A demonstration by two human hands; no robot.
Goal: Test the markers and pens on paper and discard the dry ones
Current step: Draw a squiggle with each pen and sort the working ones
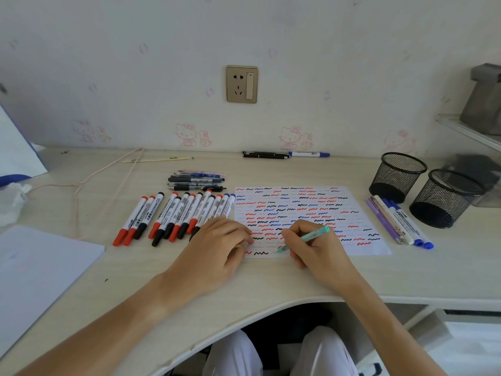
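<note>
Two bare arms reach forward over the desk [271, 283] edge. The left hand [217, 248] lies palm down, fingers bent a little, with its fingertips pressing on the near left corner of the paper [357, 213]. It seems to hold nothing, though a small yellowish bit shows under the fingers. The right hand [314, 245] curls round a green pen [306, 238] — thumb and fingers pinch it, and its tip touches the bottom row of squiggles. The paper is full of red, black and blue wavy lines. A row of markers [173, 215] lies just left of the paper — more pens [398, 221] lie on its right, beside two black mesh cups [423, 188].
</note>
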